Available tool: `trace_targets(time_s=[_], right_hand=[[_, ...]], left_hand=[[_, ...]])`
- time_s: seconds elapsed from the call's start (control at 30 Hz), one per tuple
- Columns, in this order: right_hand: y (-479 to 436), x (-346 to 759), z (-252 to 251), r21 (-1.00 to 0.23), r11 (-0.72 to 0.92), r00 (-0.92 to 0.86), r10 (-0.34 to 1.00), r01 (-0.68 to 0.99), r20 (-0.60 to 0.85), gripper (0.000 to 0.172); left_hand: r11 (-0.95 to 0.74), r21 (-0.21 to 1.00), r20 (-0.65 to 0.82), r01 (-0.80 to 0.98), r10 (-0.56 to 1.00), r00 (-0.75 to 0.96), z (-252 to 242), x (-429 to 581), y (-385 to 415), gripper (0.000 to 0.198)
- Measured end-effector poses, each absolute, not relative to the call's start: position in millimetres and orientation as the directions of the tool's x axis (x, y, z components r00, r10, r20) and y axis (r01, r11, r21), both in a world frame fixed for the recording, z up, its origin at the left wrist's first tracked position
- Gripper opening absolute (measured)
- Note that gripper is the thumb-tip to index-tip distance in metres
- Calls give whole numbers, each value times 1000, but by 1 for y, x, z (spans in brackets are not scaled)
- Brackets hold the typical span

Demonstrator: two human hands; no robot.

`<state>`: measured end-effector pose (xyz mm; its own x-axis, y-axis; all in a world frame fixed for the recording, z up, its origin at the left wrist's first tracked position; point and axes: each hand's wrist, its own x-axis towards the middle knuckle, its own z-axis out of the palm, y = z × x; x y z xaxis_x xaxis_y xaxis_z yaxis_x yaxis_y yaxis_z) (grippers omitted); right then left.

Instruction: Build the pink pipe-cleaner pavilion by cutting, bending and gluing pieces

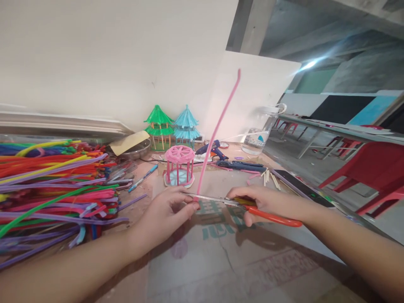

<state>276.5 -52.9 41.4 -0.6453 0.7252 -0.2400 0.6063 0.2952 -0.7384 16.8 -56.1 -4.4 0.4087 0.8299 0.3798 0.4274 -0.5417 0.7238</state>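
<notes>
One pink pipe cleaner (217,126) rises from the centre of the frame toward the upper right, its lower end pinched in the grip of the left hand (172,210), thumb against fingers. The right hand (263,200), right of centre, has its grip closed around the orange handle of the scissors (233,203), whose blades cross the pipe cleaner just by the left fingertips; whether the blades are parted cannot be told. Just behind the left hand, a round pink frame (179,153) stands on the tabletop (139,277), with a green pavilion (158,128) and a blue pavilion (186,124) beyond it. A glue gun (213,149) lies near the centre, while coloured pipe cleaners (53,185) fill the left edge and a red chair (360,168) stands at far right.
</notes>
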Motion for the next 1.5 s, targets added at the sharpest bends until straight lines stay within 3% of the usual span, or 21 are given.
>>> trace_targets(time_s=[0.5,0.77,1.1,1.5], right_hand=[[-57,276,45,-698,325,-642,725,639,-251,18],[-57,285,43,-598,493,-703,690,632,-174,27],[-58,279,44,-694,376,-677,703,614,-218,13],[-59,279,43,-725,375,-693,694,577,-193,16]], left_hand=[[-505,753,316,421,839,442,0,16,-58,29],[-516,750,322,414,831,454,4,17,-59,29],[-525,746,334,411,827,451,2,16,-58,28],[-519,743,333,423,835,438,0,16,-58,29]])
